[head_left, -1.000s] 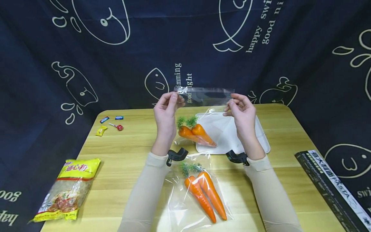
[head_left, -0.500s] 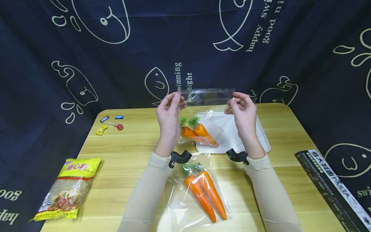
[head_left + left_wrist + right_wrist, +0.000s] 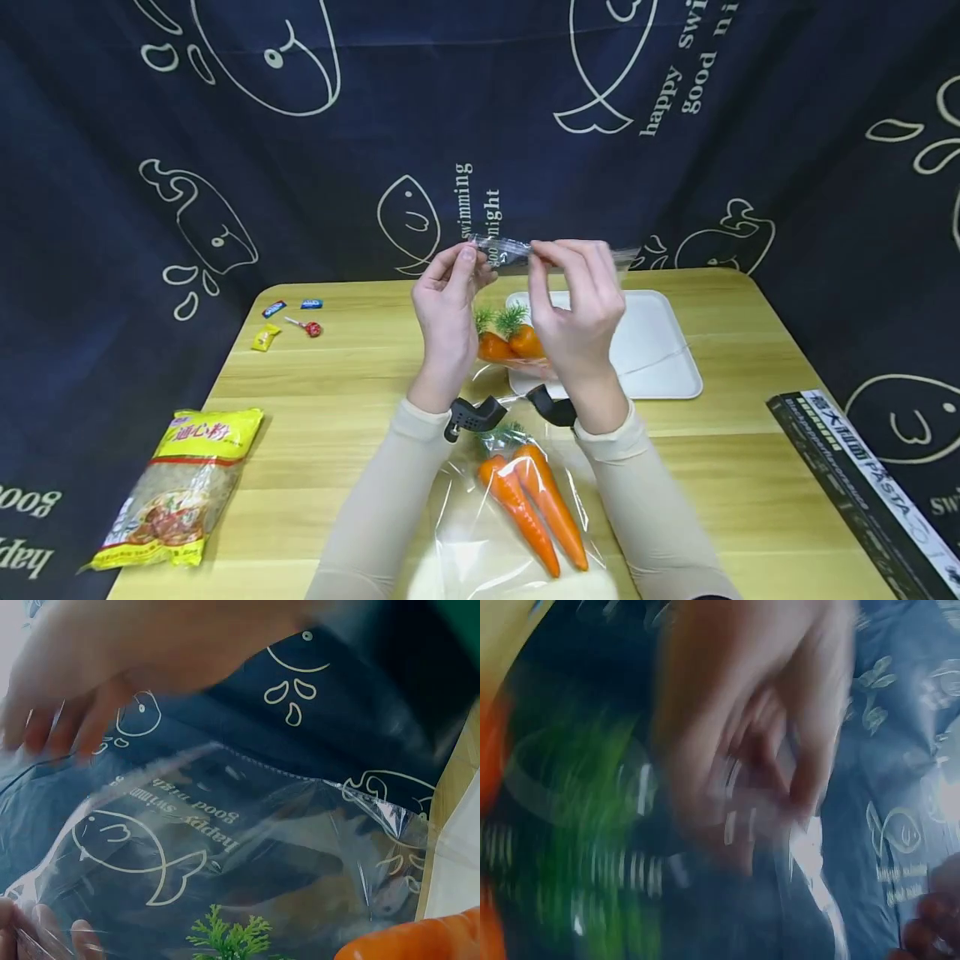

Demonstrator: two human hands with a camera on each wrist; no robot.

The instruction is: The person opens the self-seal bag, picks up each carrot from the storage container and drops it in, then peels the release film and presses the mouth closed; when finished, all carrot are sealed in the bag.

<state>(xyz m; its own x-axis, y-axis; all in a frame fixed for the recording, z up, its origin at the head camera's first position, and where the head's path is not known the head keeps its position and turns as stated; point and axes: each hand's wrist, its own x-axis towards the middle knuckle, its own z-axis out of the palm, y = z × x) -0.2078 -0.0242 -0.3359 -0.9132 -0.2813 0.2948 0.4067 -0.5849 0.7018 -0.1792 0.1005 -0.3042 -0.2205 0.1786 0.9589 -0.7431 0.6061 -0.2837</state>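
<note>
A clear plastic bag (image 3: 504,250) hangs upright over the far part of the table, with two toy carrots (image 3: 525,342) with green tops inside. My left hand (image 3: 442,317) pinches its top left corner between thumb and fingers. Partway along the top strip, my right hand (image 3: 581,321) pinches the film, and the rest of the strip sticks out to its right. The left wrist view shows the bag's film (image 3: 292,825) spread wide, and a carrot (image 3: 412,941) low down. The right wrist view is blurred, with thumb and fingers closing on the film.
Nearer lies a second clear bag (image 3: 461,537) with two carrots (image 3: 551,500). Behind the right arm is a white tray (image 3: 660,350). A pasta bag (image 3: 176,492) and several sweets (image 3: 265,337) lie left. A long black box (image 3: 862,492) sits right.
My right hand has left the bag's right corner and moved left along the top strip toward my left hand. My left hand has shifted slightly right.
</note>
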